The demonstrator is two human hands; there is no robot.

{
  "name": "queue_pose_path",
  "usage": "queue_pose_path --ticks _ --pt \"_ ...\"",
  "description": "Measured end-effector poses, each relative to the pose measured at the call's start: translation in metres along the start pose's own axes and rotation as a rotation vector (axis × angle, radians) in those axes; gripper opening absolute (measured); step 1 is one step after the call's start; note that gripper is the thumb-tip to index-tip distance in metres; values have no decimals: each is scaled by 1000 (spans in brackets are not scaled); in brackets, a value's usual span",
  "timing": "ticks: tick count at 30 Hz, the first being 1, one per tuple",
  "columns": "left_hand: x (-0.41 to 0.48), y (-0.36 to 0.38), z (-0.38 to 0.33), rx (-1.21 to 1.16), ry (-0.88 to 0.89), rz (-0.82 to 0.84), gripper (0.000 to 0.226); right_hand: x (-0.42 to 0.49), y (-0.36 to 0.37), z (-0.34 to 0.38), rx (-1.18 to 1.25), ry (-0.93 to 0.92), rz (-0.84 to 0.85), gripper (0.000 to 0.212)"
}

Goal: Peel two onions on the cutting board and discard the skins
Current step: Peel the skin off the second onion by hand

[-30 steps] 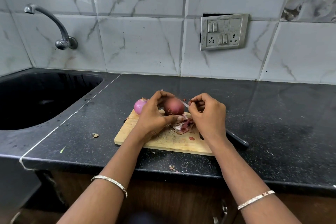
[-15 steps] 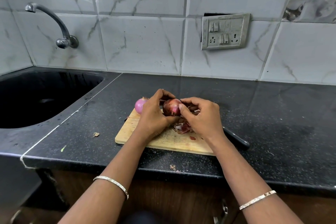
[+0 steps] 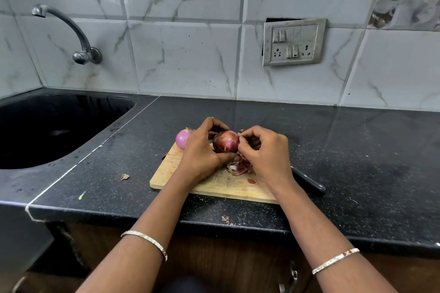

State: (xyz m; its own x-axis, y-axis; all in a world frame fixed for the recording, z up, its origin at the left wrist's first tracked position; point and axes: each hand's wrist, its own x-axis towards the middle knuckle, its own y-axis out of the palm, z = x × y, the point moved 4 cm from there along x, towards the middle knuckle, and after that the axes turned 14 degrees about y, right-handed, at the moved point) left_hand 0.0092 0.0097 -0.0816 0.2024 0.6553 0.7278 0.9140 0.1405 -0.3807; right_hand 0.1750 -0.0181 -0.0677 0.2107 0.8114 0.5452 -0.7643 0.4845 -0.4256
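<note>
Now the left hand (image 3: 202, 152) curls around a round red onion (image 3: 225, 141), dark and papery, and holds it above the wooden cutting board (image 3: 214, 185). The right hand (image 3: 264, 150) pinches this onion at its right side. Under the grip lies a heap of thin torn skins (image 3: 239, 166). Behind the left knuckles a smooth, pale purple peeled onion (image 3: 183, 139) sits on the board. A black knife handle (image 3: 309, 184) shows beside the right wrist.

Bench (image 3: 357, 150): black speckled stone, pale seam on left part.
Sink (image 3: 59, 131): black, sunk into bench, far left.
Tap (image 3: 71, 28): metal, wall-mounted above sink.
Switch panel (image 3: 294, 41): grey, on wall, right of centre.
Wall tiles (image 3: 185, 54): white, grey-veined.
Knife (image 3: 309, 183): black handle lying on bench, blade hidden.
Green scrap (image 3: 81, 195): on bench, near front edge.
</note>
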Motion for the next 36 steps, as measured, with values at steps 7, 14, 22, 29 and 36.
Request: queue_pose_path --ticks 7,14,22,29,36 --pt "0 0 2 -107 -46 -20 69 2 -2 0 -37 1 -39 2" --pt "-3 2 7 -291 -140 -41 70 4 -3 -5 -87 51 -60 4" --pt "-4 3 8 -349 -184 -34 64 5 -6 -11 -116 183 -79 4" --pt "-2 2 8 -281 -157 -39 74 2 -5 5 98 35 50 13" --pt "-3 0 3 -277 -158 -9 69 2 2 4 72 -28 179 18"
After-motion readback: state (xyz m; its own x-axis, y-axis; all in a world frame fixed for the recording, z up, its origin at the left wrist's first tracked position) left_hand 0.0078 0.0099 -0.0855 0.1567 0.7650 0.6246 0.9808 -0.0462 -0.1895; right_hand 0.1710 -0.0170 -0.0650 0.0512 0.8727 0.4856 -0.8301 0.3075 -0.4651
